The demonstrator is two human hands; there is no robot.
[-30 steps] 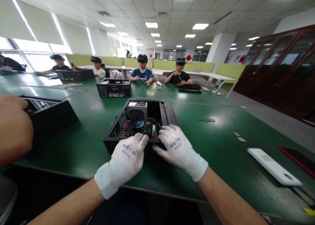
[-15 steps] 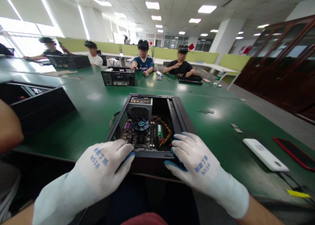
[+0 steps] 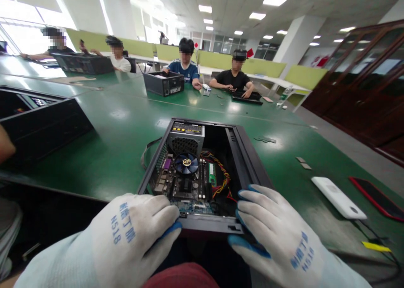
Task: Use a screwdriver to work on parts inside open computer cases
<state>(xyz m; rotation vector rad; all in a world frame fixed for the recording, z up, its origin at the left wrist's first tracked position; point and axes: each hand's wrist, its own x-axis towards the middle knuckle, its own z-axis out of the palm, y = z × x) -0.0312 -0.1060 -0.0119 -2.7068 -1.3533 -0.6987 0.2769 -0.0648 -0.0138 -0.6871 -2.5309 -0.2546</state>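
Note:
An open black computer case (image 3: 246, 162) lies flat on the green table (image 3: 126, 128) right before me. Inside it I see a motherboard with a blue fan (image 3: 186, 164), a grey power supply (image 3: 186, 137) and coloured wires (image 3: 221, 178). My left hand (image 3: 132, 237), in a white glove with blue fingertips, grips the case's near left corner. My right hand (image 3: 277, 237), gloved the same, holds the near right corner with its fingers curled over the rim.
Another black case (image 3: 41, 120) stands at the left. A white device (image 3: 339, 197) and a red-edged phone (image 3: 378, 199) lie at the right. Several people sit at the table's far side with more cases (image 3: 164, 83). A yellow tag (image 3: 375, 246) lies near the right edge.
The case has slid toward me to the table's near edge with both hands on its near corners. My view has tilted down and come closer.

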